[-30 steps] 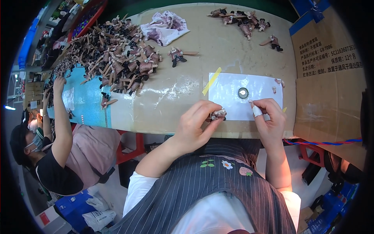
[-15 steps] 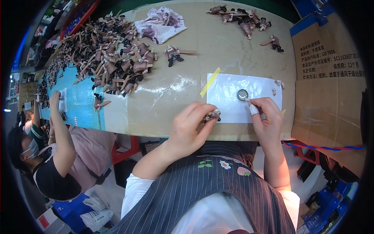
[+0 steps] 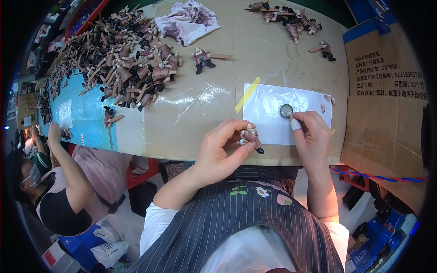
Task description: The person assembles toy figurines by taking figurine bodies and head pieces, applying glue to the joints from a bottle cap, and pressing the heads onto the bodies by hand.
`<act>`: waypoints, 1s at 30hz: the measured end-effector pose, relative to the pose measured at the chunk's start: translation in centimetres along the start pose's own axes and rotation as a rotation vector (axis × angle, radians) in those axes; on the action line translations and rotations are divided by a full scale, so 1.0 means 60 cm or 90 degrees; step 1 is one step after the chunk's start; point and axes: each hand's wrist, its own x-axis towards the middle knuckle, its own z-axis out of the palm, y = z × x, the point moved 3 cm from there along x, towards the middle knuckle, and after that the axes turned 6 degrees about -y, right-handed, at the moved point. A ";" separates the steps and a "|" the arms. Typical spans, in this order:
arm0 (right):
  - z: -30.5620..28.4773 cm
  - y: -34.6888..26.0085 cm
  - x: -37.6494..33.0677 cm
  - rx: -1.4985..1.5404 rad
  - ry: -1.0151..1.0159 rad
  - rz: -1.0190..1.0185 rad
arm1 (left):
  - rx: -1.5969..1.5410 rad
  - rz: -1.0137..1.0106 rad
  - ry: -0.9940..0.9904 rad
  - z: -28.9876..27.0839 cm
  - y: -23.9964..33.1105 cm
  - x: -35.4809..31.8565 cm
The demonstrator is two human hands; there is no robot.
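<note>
My left hand (image 3: pixel 224 148) is closed around a small figurine (image 3: pixel 251 135) with a brownish-pink body and a black foot, held above the table's front edge. In my right hand (image 3: pixel 314 136), the fingertips pinch a small pale piece (image 3: pixel 290 115) at the rim of a bottle cap (image 3: pixel 285 109). A white wrap covers one fingertip of this hand. The cap stands on a white paper sheet (image 3: pixel 264 98), which yellow tape (image 3: pixel 248 94) fixes at its left side. Small pale pieces (image 3: pixel 323 108) lie at the sheet's right edge.
A large pile of similar figurines (image 3: pixel 125 68) covers the left. A stained cloth (image 3: pixel 186 22), one lone figurine (image 3: pixel 200 59) and a smaller group (image 3: pixel 293 22) lie farther back. A cardboard box (image 3: pixel 387 127) borders the right. At far left a co-worker (image 3: pixel 68 182) sits.
The figurine in my left hand has turned, so more of its body and a black foot show. My right hand stays at the cap. The co-worker's arm has shifted left.
</note>
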 end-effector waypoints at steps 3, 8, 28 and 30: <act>0.000 -0.003 0.000 -0.009 0.003 -0.008 | -0.002 -0.012 -0.005 0.002 -0.002 0.000; -0.002 -0.008 0.000 0.006 0.006 -0.002 | -0.002 -0.002 -0.013 0.008 -0.004 0.001; -0.002 -0.013 0.004 -0.075 -0.001 -0.051 | -0.065 0.019 -0.024 0.031 -0.011 -0.002; -0.002 -0.013 0.003 -0.073 0.000 -0.052 | -0.066 0.020 -0.024 0.031 -0.010 0.000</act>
